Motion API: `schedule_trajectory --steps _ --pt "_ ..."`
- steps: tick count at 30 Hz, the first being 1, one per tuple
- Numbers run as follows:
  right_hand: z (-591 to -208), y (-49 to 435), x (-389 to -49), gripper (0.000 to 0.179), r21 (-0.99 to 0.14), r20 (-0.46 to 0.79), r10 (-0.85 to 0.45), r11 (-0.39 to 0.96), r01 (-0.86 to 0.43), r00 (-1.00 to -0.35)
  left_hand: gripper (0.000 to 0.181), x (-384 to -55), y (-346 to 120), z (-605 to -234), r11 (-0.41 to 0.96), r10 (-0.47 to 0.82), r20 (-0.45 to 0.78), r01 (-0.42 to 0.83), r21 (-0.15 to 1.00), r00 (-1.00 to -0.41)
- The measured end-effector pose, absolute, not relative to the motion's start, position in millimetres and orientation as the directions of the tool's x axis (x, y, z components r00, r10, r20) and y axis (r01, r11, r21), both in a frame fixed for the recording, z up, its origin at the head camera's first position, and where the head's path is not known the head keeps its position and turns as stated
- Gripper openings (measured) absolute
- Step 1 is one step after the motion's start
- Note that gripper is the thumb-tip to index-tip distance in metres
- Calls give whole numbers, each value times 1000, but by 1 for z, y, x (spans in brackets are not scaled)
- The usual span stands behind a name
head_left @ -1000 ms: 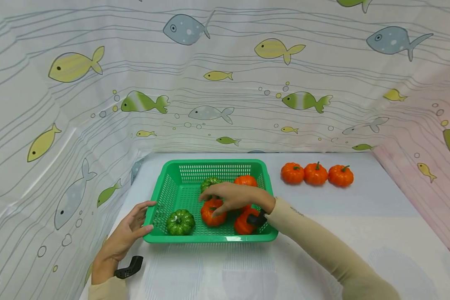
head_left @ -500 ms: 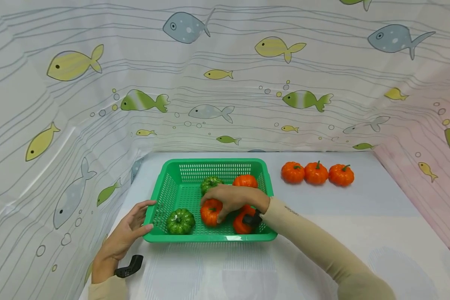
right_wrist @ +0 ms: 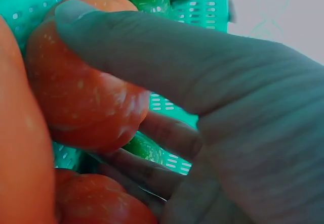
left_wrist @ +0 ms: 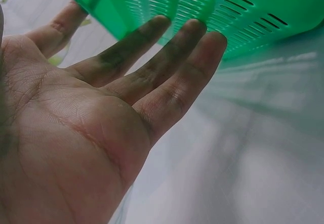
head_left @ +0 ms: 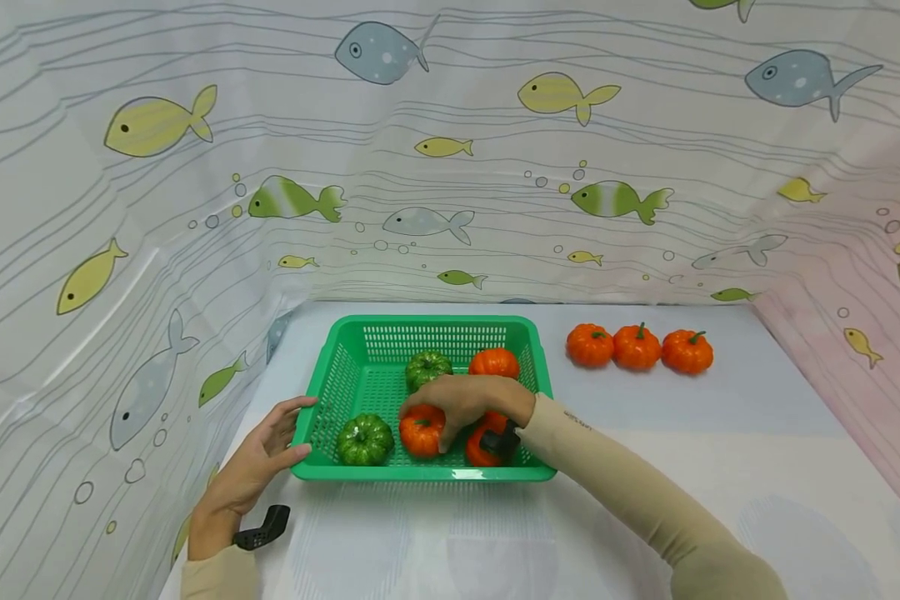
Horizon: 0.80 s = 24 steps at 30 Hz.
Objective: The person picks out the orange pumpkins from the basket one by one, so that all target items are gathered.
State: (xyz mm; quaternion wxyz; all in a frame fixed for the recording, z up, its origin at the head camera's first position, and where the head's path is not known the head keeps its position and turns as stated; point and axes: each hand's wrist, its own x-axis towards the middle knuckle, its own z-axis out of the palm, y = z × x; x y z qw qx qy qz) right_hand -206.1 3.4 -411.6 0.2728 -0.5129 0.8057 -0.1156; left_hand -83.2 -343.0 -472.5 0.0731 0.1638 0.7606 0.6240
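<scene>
A green plastic basket (head_left: 420, 473) with slotted walls stands on the white table. Inside it, my right hand (head_left: 465, 398) grips a small orange pumpkin (head_left: 417, 435); in the right wrist view the thumb lies across one side of this pumpkin (right_wrist: 91, 95) and fingers reach round the other. My left hand (head_left: 251, 471) is at the basket's left side, thumb near the front left corner. Its fingers look nearly straight in the left wrist view, tips against or close to the basket wall (left_wrist: 243, 11). Two green pumpkins (head_left: 365, 439) and other orange pumpkins (head_left: 494, 363) share the basket, some partly hidden by my right hand.
Three orange pumpkins (head_left: 636, 347) stand in a row on the table, right of the basket. A white curtain printed with fish (head_left: 450, 225) encloses the table at the back and sides. The right forearm (head_left: 615, 475) crosses the basket's right rim.
My right hand has lowered and its fingers have closed round the front middle orange pumpkin. The left hand stays at the basket's left side. The head view has shifted slightly.
</scene>
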Motion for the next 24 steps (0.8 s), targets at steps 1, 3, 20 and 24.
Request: schedule_trajectory --steps 1,3,20,24 --pt "-412 3 -207 74 -470 -314 -893 441 -765 -322 64 -83 -343 -473 167 340 95 159 973 -936" --pt "-413 3 -208 74 -484 -293 -900 430 -762 -322 64 -84 -343 -473 163 340 95 158 974 -936" --pt "-405 8 -207 70 -601 -35 -905 357 -714 -423 64 -84 -342 -473 153 343 96 157 976 -934" --pt "-399 14 -207 70 -605 19 -886 358 -711 -462 64 -83 -342 -472 157 342 85 146 977 -936"
